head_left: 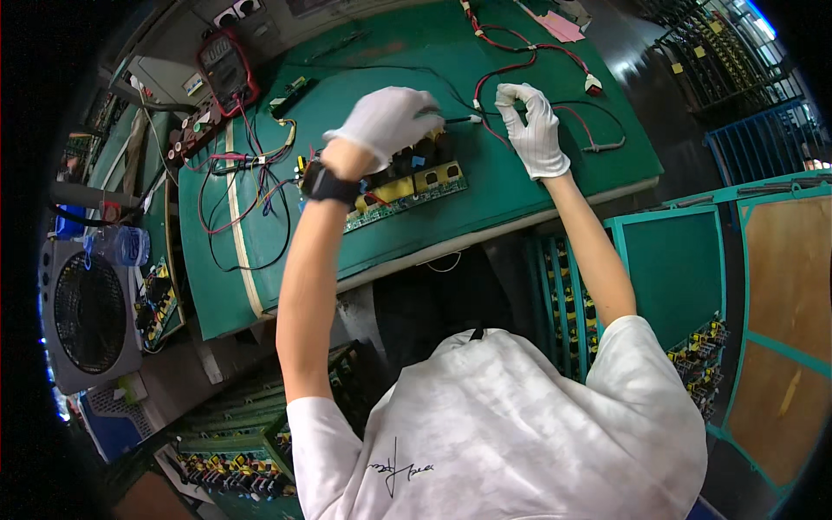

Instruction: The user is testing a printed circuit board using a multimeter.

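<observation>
A green circuit board [407, 201] with yellow transformers and blue parts lies along the front of the green bench. My left hand [390, 121], in a white glove, is over its far side and covers part of it. Its fingers are curled, and what they hold is hidden. A dark lead with a white end [474, 119] sticks out just right of those fingers. My right hand [534, 130], also gloved in white, is right of the board beside red and black cables. Its thumb and forefinger are bent together into a loop; anything between them is too small to name.
A red multimeter [227, 71] stands at the back left, with tangled leads [251, 195] below it. A small circuit board [293, 97] lies nearby. Red cables [520, 48] with a connector [593, 85] and pink paper [559, 26] are at the back right. A fan [89, 312] stands left.
</observation>
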`<state>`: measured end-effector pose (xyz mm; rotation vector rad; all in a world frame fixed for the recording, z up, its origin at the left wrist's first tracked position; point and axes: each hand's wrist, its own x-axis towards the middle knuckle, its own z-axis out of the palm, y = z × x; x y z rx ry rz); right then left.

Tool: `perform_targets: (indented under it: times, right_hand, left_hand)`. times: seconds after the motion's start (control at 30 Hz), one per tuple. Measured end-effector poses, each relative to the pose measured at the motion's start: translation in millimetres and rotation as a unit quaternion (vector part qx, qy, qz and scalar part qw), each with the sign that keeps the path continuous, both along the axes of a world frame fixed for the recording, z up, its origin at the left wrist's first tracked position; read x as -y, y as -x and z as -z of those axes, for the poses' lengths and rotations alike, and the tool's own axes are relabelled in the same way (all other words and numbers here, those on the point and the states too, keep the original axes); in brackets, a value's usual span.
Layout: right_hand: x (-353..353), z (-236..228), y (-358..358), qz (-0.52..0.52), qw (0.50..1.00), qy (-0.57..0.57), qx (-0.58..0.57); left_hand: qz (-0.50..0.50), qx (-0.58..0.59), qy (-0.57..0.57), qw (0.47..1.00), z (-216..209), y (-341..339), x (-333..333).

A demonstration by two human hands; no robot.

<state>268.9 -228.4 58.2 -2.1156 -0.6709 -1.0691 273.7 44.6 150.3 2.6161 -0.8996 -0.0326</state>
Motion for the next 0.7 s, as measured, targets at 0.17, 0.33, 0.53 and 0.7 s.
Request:
perform_targets:
  times: [0.17,0.33,0.53,0.7]
  right_hand:
    - [4,-2,-5,0.007,1.000,-0.014,0.013]
    - [10,-20,-5,-0.041,0.999,0.002,-0.006]
    - [2,-56,1,-0.115,0.992,0.015,-0.055]
    - [-14,-78,15,-0.135,0.985,0.092,-0.048]
  left_hand:
    - [0.064,-0.010,-0.068,0.996,23,-34,31]
    - [0.069,-0.133,0.040,0.988,4,-32,24]
    - [0.024,-0.310,0.340,0.887,-2,-1,-1]
    - [-0.013,-0.310,0.384,0.870,3,20,-11]
